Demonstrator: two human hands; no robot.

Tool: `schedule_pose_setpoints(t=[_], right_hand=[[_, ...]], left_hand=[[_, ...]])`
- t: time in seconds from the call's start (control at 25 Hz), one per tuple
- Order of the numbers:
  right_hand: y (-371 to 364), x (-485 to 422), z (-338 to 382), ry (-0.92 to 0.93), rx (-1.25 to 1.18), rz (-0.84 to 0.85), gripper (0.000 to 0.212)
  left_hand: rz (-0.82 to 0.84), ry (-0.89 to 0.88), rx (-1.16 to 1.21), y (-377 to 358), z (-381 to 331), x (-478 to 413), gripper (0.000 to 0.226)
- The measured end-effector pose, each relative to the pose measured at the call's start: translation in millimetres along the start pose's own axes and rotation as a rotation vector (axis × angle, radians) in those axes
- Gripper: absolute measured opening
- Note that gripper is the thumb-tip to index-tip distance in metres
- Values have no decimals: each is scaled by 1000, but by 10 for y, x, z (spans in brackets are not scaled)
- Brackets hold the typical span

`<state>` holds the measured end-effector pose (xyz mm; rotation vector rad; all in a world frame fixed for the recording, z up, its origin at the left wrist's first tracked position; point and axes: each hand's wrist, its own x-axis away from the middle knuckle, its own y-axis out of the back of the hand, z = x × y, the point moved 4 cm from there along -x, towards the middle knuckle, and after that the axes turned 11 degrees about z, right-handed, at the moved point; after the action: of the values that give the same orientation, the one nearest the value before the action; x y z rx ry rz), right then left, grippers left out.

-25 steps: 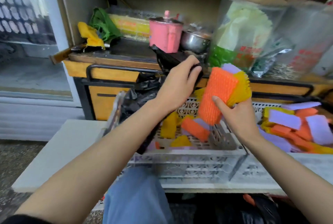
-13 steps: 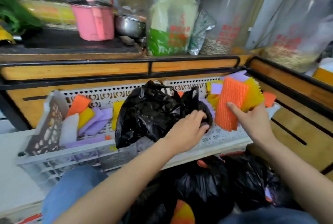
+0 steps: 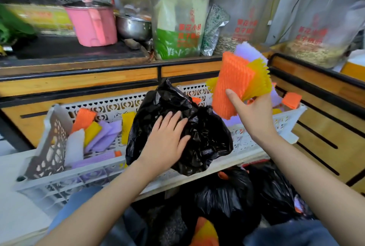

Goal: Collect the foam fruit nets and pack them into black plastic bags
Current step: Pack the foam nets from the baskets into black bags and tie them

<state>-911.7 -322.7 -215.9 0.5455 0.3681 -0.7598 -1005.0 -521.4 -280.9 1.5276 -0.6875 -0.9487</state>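
Note:
A crumpled black plastic bag [image 3: 205, 137] lies in the middle of a white perforated crate [image 3: 110, 107]. My left hand [image 3: 167, 139] rests flat on the bag with its fingers spread. My right hand [image 3: 254, 115] grips a stack of foam fruit nets [image 3: 235, 85], orange in front, yellow and purple behind, lifted above the crate's right end. More loose foam nets [image 3: 94, 133], orange, yellow, purple and white, lie in the crate's left part.
Filled black bags [image 3: 237, 196] sit below the crate near my knees, one showing orange and yellow nets. Behind the crate runs a wooden counter with a pink pot [image 3: 92, 26], a steel bowl [image 3: 134, 27] and tall clear jars [image 3: 177, 12].
My left hand has gone from gripping the bag's top to lying flat on it. My right hand has lifted the net stack higher. The view came closer to the crate.

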Motion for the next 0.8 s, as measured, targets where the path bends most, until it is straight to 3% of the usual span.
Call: schedule_pose_setpoints(t=[0.08,0.16,0.28,0.52,0.6,0.8], right_hand=[[-93,25,-27,-28,18,138,66],[-222,119,-159,-146,97,360,64],[-337,295,-486,-284,213,529,63],[-382,447,-707,-277,220,560,59],[-376,465,-738,-239,242,557,54],[-314,537,-828,-181,236,566,54]], left_hand=[[199,29,-15,-301,99,18,76],[268,25,-21,-521,179,83,81],[194,17,-3,-562,282,156,68],[-127,-178,3,48,175,-289,36],[-147,-242,38,250,71,-622,31],[244,-265,-221,139,-67,-1327,54]])
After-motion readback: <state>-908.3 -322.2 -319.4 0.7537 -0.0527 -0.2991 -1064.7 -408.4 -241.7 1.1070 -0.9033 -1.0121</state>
